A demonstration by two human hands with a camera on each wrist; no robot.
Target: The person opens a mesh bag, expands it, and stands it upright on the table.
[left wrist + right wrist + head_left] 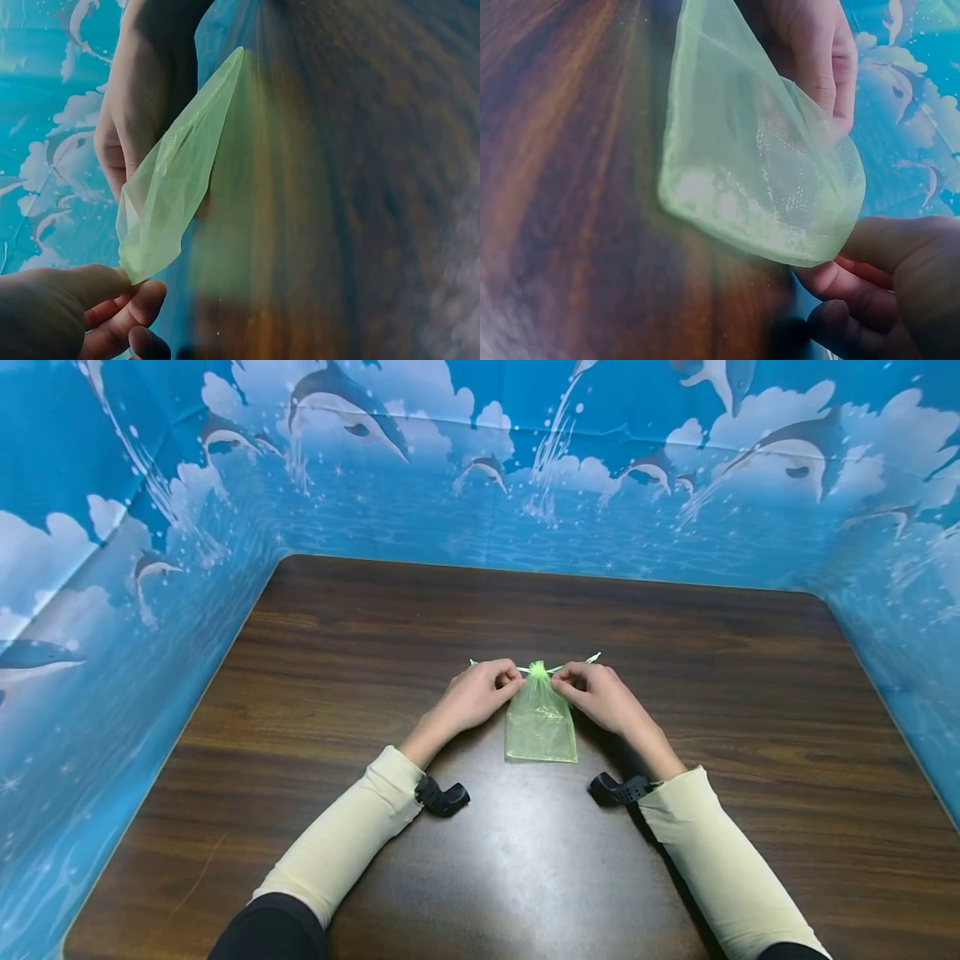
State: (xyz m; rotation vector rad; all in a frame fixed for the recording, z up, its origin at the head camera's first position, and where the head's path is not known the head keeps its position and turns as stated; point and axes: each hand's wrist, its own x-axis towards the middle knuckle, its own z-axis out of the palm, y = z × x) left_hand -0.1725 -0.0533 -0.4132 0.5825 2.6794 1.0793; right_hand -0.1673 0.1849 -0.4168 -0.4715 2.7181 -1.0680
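A green organza drawstring pouch [542,731] is at the middle of the wood-grain table [360,635], its gathered neck at 12 o'clock. At its 10 o'clock, the left hand [480,692] has thumb and fingertips clamped together on the neck's edge; at 2 o'clock, the right hand [600,693] pinches likewise. Whether they grip cord or mesh, I cannot tell. Drawstring ends [593,657] poke out beyond both hands. Dolphin-print cloth [420,518] rises at the table's 12 o'clock.
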